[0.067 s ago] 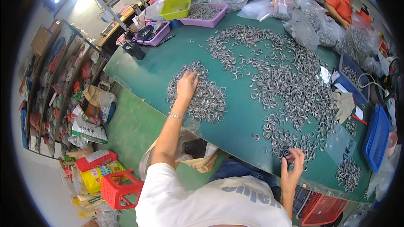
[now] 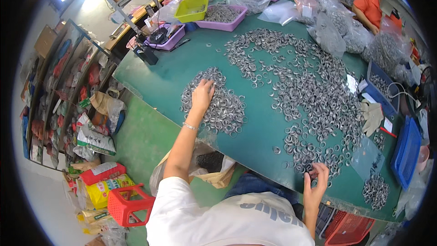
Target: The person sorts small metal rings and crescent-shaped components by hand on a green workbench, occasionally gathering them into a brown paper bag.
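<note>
Closest in, the right hand (image 2: 315, 183) pinches small silver metal rings (image 2: 306, 155) at the green tabletop's (image 2: 259, 132) near edge. Farther out, the left hand (image 2: 203, 94) lies flat, fingers spread, on a separate ring pile (image 2: 225, 109). Beyond sit purple trays (image 2: 224, 17).

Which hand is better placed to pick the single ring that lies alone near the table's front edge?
Probably the right hand. It is at the front edge among the loose rings, and the lone ring lies close to its left. The left hand rests on the separate ring pile, farther away.
</note>
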A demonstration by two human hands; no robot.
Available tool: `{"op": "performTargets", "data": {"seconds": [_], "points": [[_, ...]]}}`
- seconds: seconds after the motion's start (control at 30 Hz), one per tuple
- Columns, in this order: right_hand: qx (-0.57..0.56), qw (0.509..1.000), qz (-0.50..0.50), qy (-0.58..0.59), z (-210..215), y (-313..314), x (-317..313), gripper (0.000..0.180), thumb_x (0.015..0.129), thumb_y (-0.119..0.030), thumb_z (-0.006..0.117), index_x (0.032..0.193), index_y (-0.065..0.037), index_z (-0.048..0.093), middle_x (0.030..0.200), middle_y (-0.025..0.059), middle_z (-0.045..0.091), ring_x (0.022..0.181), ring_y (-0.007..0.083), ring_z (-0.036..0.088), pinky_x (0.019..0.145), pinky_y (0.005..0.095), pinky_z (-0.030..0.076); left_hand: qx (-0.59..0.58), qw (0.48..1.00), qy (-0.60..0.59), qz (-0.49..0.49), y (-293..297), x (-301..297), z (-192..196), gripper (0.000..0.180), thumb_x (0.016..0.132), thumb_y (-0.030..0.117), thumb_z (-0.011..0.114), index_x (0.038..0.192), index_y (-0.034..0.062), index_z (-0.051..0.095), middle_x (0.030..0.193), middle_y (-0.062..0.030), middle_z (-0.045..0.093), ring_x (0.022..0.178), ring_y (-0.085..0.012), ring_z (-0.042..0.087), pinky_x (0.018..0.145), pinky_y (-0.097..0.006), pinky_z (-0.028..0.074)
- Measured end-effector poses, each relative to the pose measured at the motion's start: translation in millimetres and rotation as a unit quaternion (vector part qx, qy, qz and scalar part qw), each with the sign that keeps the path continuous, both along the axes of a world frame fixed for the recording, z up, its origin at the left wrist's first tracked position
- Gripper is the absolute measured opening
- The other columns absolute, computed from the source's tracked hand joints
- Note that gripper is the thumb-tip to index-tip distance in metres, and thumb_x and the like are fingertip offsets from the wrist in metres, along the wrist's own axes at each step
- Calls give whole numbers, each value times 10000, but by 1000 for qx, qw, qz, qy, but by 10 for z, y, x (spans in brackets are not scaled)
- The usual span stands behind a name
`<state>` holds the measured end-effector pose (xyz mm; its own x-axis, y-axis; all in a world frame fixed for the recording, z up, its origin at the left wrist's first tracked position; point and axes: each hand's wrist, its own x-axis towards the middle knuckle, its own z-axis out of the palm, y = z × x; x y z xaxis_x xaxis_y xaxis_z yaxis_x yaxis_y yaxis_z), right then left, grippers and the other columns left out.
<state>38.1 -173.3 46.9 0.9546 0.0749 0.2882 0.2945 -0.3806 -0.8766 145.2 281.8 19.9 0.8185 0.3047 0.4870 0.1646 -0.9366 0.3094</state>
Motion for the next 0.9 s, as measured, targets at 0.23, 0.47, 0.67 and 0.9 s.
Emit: {"op": "performTargets", "data": {"seconds": [0.23,0.47,0.67,0.9], "points": [[-32,999,21,27,-45,-29,-13,324,769,64,596,1088,21,557,1098,127,508,794,185,512,746,293,446,52,996,-68,-36,78,-65,-113,161,794,162,660,944,104,661,960,-37,598,921,-239,584,731,-367,507],[-35,999,10,6,-156,-59,5,326,736,38,634,1057,18,580,1098,153,528,923,259,544,811,333,439,17,994,-90,-67,88,-92,-126,150,787,140,674,913,59,673,946,-97,610,873,-297,555,797,-384,441],[-222,970,-90,-42,-386,-261,-52,676,682,-233,759,1261,-26,479,1306,174,430,1246,383,349,1023,517,235,26,996,-83,-20,108,-129,-161,180,822,178,643,974,85,667,1041,-82,592,1003,-284,522,859,-405,395],[-372,927,-34,-1,-473,-329,1,1014,626,-477,779,1398,-26,301,1461,236,223,1354,454,162,1065,600,129,-37,991,-88,-92,-518,8,216,212,794,89,636,994,20,645,1056,-165,600,1025,-349,542,910,-428,419]]}}
